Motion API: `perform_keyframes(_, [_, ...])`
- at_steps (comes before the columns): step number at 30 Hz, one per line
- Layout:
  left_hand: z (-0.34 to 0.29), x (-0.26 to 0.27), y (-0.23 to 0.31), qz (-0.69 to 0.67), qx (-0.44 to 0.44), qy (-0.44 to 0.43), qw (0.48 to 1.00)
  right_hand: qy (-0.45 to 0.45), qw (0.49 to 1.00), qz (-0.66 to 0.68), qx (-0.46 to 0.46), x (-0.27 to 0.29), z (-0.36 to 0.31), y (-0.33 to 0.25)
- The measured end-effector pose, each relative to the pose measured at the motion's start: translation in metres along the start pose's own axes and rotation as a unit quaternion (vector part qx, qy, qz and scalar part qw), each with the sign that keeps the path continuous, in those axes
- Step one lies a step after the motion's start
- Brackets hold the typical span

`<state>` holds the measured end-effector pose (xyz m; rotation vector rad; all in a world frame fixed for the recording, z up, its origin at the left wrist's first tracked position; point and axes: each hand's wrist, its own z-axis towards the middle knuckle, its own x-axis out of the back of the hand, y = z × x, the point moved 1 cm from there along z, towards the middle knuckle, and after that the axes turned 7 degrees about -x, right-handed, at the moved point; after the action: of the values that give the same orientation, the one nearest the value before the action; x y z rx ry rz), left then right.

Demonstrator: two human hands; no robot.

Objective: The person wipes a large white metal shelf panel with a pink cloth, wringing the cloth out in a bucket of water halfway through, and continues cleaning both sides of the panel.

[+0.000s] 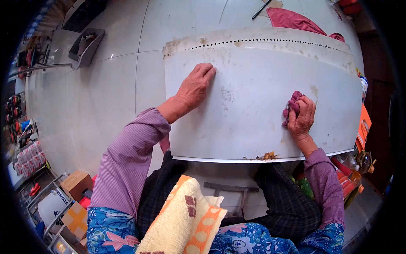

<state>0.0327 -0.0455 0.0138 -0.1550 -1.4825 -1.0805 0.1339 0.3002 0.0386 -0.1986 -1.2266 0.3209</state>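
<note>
Right hand (303,120) grips a maroon cloth (293,105), likely soft, best held bunched; left hand (196,86), curled, contents hidden, overlies a perforated white panel (258,99).

Panel (253,110) before you, near edge over your legs | on it: left, your left hand (197,84); right, cloth (292,106) in your right hand (303,117); near edge, debris (268,156) | behind: rag (292,19) on floor (105,89) | far left: dustpan (86,48) on floor | near left: box (76,184) | right: bottles (364,161) beyond your right sleeve (323,182)

Purple sleeves (124,165), blue floral garment (262,238)
</note>
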Motion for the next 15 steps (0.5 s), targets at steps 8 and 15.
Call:
perform_keyframes(8, [-0.019, -0.012, 0.027, -0.028, -0.071, -0.027, 0.997, 0.003, 1.000, -0.010, 0.000, 0.000, -0.001, 0.001])
perform_keyframes(15, [-0.033, -0.024, 0.074, -0.039, -0.118, -0.103, 0.987, 0.005, 1.000, -0.010, 0.007, 0.000, -0.002, 0.007])
